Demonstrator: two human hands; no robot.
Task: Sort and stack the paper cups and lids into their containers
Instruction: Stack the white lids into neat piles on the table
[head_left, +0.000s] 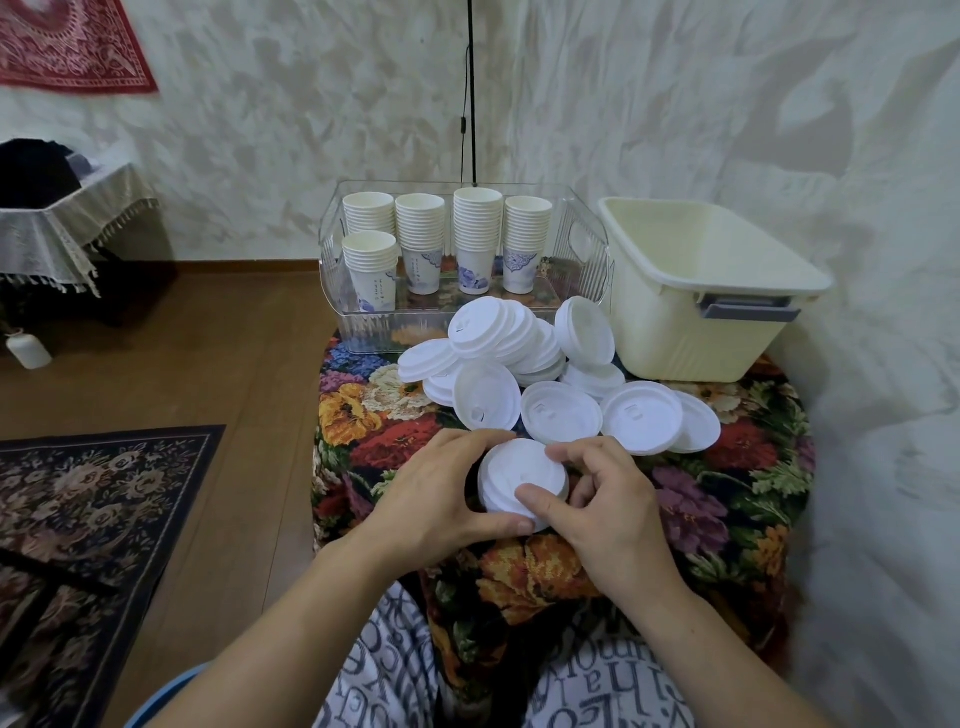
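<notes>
Cups come first on your left: the clear plastic bin (363, 332) at the back of the worktop holds five upright stacks of paper cups (447, 244), four in a row along its far side and a shorter one at its near left corner. Just to its right stands the cream tub (696, 312), with a grey handle on its near end; no lid shows inside the part of it you can see.

Between the two containers and your hands, loose lids (550, 384) lie in a white heap on the floral cloth (374, 415) that covers the worktop. Some overlap in a slanted row, one leans almost on edge against the tub, and several lie flat at the near side of the heap.

Your left hand (436, 499) curls around the left edge of a small stack of lids (519, 480) at the near middle of the worktop, thumb under its near rim. Your right hand (608, 499) grips the same stack from the right, thumb pressed on the top lid and fingers wrapped over its far edge. The stack sits apart from both containers, just in front of the heap.

Around you, from the left: a red patterned hanging (72, 47) on the wall, a small side table under a fringed white cloth (57, 228), a white bottle (28, 351) on the wooden floor, a dark floral rug (93, 519), and a black cord (471, 93) running down the pale wall behind the bin.
</notes>
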